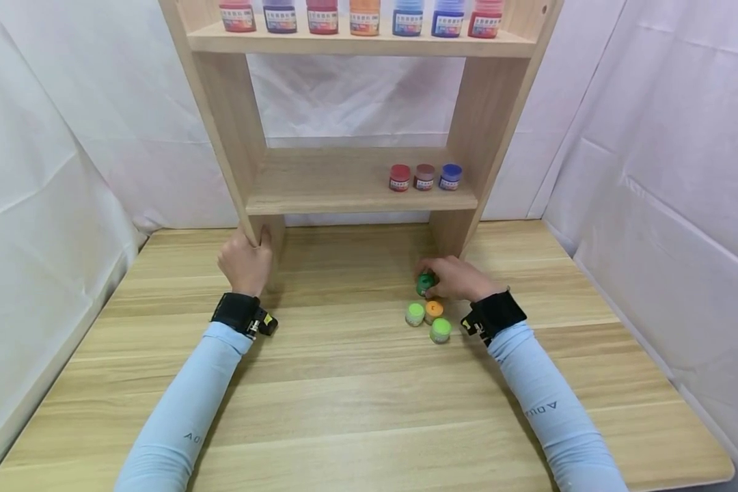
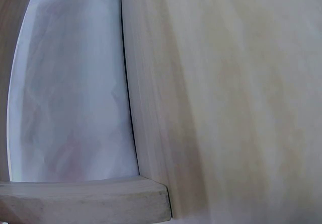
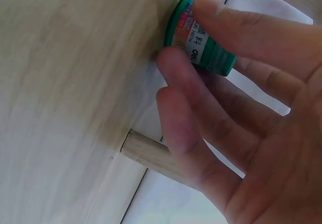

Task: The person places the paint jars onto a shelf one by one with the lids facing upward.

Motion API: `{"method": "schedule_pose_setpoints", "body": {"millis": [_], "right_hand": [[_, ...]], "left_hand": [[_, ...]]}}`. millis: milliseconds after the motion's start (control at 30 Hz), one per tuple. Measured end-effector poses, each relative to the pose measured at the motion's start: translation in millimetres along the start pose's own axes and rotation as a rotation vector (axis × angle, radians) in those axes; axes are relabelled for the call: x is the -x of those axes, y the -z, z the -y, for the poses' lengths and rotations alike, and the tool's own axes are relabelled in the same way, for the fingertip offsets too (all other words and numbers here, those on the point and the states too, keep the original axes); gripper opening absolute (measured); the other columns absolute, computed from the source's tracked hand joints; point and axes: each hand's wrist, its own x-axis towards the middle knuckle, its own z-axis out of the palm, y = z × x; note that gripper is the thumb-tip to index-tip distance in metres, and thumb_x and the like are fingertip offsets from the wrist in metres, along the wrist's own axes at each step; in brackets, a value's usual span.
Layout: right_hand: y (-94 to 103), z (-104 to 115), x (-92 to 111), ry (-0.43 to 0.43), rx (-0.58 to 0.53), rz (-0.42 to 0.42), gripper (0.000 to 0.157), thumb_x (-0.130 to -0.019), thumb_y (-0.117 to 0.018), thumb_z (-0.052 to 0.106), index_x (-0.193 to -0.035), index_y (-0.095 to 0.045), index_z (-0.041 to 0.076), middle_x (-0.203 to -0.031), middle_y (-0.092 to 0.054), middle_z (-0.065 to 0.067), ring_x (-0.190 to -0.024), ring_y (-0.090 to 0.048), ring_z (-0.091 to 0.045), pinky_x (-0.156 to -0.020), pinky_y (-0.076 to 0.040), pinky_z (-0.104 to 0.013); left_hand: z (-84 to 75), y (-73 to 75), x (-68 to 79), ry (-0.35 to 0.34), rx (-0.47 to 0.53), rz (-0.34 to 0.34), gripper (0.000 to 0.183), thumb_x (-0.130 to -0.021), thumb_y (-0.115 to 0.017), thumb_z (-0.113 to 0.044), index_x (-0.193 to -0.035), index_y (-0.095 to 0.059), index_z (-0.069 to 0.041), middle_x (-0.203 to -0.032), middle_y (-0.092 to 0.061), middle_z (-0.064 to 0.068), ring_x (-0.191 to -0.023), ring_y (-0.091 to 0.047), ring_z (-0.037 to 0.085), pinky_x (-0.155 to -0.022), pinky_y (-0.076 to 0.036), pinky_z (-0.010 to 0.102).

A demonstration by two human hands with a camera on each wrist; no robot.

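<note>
My right hand [image 1: 458, 279] pinches a small dark green paint jar [image 3: 201, 39] between thumb and fingers, low over the table by the shelf's right side panel. The same green paint jar [image 1: 425, 284] appears in the head view, partly covered by the fingers. Just in front of it stand two light green paint jars [image 1: 441, 331] and an orange paint jar [image 1: 433, 311]. Over on the left, my left hand [image 1: 247, 264] grips the lower front edge of the wooden shelf's left side panel [image 1: 236, 184], thumb on the inner side. Its fingers are hidden in the left wrist view.
On the lower shelf board [image 1: 320, 181] stand a red jar [image 1: 400, 178], a brown jar [image 1: 424, 177] and a blue jar [image 1: 450, 177], toward the right. Several larger paint bottles line the upper board [image 1: 357, 44]. White cloth [image 1: 664, 137] hangs around the wooden table [image 1: 344, 410].
</note>
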Motion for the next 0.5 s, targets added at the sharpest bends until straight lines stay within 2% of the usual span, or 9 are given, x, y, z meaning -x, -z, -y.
{"method": "schedule_pose_setpoints", "body": {"millis": [500], "right_hand": [[1.7,0.9,1.3,0.019,0.036,-0.033,0.033,-0.093,-0.077,0.018,-0.123,-0.068,0.008,-0.104,-0.071,-0.006,-0.089,-0.062,-0.019,-0.084,-0.053,-0.038]], "left_hand": [[0.3,-0.7,0.3,-0.002,0.003,-0.004,0.03,-0.098,-0.067,-0.03,-0.101,-0.07,0.0,-0.093,-0.077,0.024,-0.074,-0.072,0.043,-0.057,-0.045,0.054]]}}
